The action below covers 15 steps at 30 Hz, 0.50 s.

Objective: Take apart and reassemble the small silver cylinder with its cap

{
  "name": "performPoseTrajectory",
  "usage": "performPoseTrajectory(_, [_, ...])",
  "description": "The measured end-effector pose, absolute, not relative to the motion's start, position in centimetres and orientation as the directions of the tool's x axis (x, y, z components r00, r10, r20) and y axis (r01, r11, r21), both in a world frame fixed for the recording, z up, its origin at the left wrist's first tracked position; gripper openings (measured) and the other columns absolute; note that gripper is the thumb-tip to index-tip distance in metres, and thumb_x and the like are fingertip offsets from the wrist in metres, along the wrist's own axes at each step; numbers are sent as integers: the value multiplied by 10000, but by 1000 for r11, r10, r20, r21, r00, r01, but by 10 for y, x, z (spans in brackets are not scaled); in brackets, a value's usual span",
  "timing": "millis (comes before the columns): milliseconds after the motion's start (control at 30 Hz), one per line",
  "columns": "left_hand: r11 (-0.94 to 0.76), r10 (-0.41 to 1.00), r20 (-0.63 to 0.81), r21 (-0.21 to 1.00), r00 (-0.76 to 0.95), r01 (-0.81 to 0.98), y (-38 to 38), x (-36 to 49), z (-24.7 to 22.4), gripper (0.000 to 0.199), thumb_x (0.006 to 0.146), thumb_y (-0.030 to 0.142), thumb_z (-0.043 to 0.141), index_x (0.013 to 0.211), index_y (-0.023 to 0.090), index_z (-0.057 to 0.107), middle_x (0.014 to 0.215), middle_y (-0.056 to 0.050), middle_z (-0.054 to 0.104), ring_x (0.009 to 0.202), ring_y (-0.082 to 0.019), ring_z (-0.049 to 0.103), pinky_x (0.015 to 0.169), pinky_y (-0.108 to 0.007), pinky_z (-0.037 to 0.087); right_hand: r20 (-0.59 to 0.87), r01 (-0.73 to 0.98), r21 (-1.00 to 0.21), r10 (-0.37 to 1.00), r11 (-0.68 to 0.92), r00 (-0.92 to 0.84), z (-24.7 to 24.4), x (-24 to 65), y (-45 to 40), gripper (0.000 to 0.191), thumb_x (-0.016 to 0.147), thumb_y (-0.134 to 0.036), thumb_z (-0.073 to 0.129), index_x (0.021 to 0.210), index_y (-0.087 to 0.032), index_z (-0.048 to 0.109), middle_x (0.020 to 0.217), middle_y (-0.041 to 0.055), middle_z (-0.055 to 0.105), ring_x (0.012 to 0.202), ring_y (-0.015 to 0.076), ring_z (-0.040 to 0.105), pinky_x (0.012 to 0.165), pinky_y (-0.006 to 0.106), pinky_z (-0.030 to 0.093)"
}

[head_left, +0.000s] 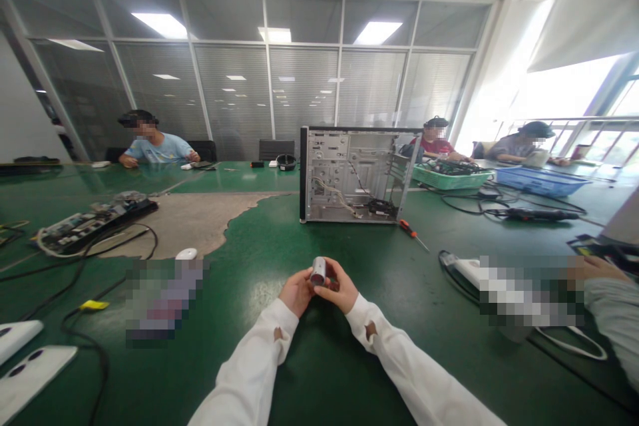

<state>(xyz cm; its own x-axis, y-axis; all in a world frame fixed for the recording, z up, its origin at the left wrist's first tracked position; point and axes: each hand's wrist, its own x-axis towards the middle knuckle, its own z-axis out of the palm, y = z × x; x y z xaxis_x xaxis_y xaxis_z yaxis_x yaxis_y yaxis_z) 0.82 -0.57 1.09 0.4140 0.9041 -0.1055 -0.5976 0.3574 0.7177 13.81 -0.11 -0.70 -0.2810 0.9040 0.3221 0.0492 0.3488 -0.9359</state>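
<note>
Between my hands is a small silver-grey cylinder [318, 270] with a dark reddish end facing me; its exact kind does not show. My left hand [297, 293] closes on its left side. The thumb and fingers of my right hand [342, 287] curl round its right side. Both hands are just above the green table [259, 243], in white sleeves. Beyond them an open computer case [327, 146] stands upright, with loose cables inside. An orange-handled screwdriver [409, 230] lies by its lower right corner.
At left lie a power strip-like assembly [94, 223] with black cables, a blurred-out flat item [167, 306] and white phones [34, 373]. A green basket [452, 178] and a blue basket [542, 181] stand back right. A co-worker's hand [596, 269] is at right; other people sit across.
</note>
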Motion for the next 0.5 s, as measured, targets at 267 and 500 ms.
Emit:
performPoseTrajectory(267, [369, 903, -109, 690, 415, -623, -8, 9, 18, 292, 658, 211, 413, 830, 41, 576, 622, -105, 613, 678, -198, 562, 638, -298, 382, 308, -66, -951, 908, 302, -283, -8, 135, 0, 616, 545, -252, 658, 1084, -229, 361, 1048, 65, 483, 935, 190, 485, 644, 282, 446])
performPoseTrajectory(500, [406, 870, -97, 697, 484, -592, -8, 8, 18, 423, 616, 259, 416, 941, 21, 545, 680, -125, 599, 645, -191, 532, 570, -283, 362, 342, -81, -940, 905, 332, -252, -6, 134, -1, 620, 495, -249, 684, 1032, -240, 374, 990, 46, 487, 862, 165, 497, 652, 289, 444])
